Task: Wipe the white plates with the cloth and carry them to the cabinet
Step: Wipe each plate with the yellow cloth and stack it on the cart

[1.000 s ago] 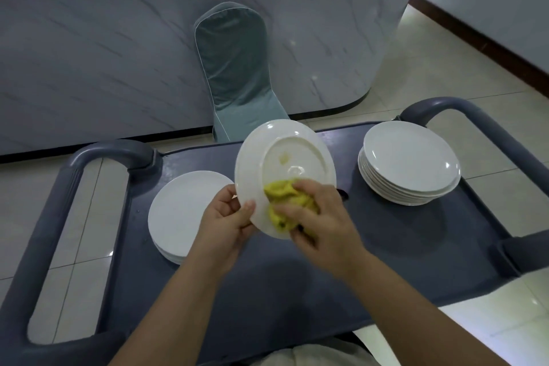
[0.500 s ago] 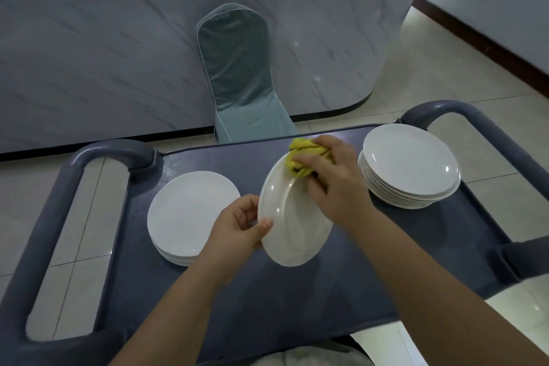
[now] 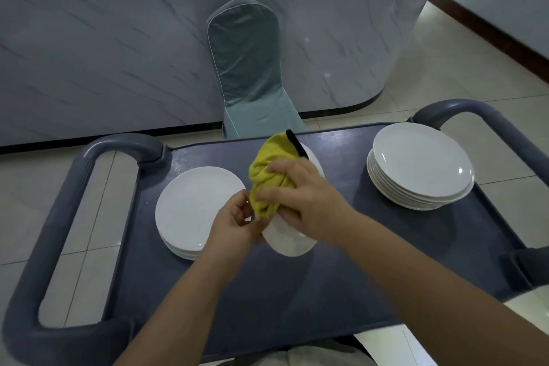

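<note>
A white plate (image 3: 289,242) is held tilted above the middle of the grey cart tray (image 3: 297,291). My left hand (image 3: 237,224) grips its left rim. My right hand (image 3: 306,202) presses a bunched yellow cloth (image 3: 269,171) with a black edge against the plate's face, hiding most of it. A low stack of white plates (image 3: 193,208) lies on the tray to the left. A taller stack of white plates (image 3: 421,165) sits at the tray's right end.
The cart has thick grey loop handles on the left (image 3: 68,205) and right (image 3: 493,125). Beyond it a chair in a teal cover (image 3: 249,68) stands against a marble-patterned counter (image 3: 118,47). Pale floor tiles (image 3: 463,62) lie around the cart.
My right hand has swept the cloth from the plate's lower part to its top edge and now down over its left face. The plate has turned more edge-on and dropped lower.
</note>
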Action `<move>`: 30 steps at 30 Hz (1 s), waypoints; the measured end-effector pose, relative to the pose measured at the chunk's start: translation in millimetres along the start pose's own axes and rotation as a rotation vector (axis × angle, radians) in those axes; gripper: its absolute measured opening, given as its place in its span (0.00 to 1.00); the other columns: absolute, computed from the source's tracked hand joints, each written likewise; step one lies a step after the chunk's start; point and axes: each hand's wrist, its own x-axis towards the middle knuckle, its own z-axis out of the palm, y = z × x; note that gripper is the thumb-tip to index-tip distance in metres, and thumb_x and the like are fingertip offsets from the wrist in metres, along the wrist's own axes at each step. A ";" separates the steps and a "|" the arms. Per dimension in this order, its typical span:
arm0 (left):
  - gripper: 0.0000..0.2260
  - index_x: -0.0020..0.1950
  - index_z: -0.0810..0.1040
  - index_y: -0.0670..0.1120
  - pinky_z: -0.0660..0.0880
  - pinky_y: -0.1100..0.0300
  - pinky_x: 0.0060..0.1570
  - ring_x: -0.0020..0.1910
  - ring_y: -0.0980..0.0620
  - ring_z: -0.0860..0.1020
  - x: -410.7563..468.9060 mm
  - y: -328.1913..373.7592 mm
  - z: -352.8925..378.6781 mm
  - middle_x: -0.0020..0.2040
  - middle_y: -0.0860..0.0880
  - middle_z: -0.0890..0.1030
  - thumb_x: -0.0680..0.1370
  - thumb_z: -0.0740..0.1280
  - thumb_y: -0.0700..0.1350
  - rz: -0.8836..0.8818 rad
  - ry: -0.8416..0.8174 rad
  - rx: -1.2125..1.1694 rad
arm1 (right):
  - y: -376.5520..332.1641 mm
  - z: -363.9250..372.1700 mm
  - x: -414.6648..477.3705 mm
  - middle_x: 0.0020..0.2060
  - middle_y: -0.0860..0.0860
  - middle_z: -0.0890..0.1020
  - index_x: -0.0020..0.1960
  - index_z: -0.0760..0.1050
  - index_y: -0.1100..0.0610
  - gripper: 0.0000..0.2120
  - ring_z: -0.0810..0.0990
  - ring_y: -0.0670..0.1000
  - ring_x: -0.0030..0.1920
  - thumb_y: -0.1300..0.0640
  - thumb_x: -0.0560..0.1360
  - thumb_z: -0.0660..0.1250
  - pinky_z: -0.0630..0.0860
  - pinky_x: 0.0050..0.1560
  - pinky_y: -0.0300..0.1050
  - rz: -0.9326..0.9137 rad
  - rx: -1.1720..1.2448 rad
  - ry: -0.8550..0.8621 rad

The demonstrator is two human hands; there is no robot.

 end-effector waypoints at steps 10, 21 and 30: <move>0.08 0.52 0.75 0.44 0.81 0.55 0.38 0.45 0.49 0.84 6.8 1.4 -3.3 0.48 0.46 0.84 0.77 0.63 0.33 -0.080 0.145 -0.461 | 56.7 -13.2 -37.1 0.53 0.53 0.74 0.54 0.77 0.50 0.14 0.74 0.49 0.53 0.65 0.73 0.70 0.64 0.53 0.21 0.837 0.216 0.402; 0.11 0.59 0.74 0.45 0.82 0.51 0.41 0.49 0.45 0.84 33.1 1.0 31.5 0.59 0.41 0.81 0.81 0.58 0.34 -0.200 0.176 -0.793 | -2.1 20.0 -86.6 0.61 0.58 0.74 0.55 0.83 0.57 0.16 0.74 0.60 0.54 0.68 0.69 0.69 0.69 0.62 0.45 0.630 -0.102 0.399; 0.10 0.57 0.73 0.44 0.82 0.53 0.39 0.46 0.45 0.84 32.5 3.3 28.4 0.55 0.41 0.82 0.79 0.61 0.33 -0.224 0.073 -0.573 | -3.2 25.4 -77.3 0.60 0.52 0.73 0.55 0.82 0.55 0.16 0.74 0.55 0.60 0.65 0.69 0.68 0.69 0.63 0.42 0.591 0.072 0.355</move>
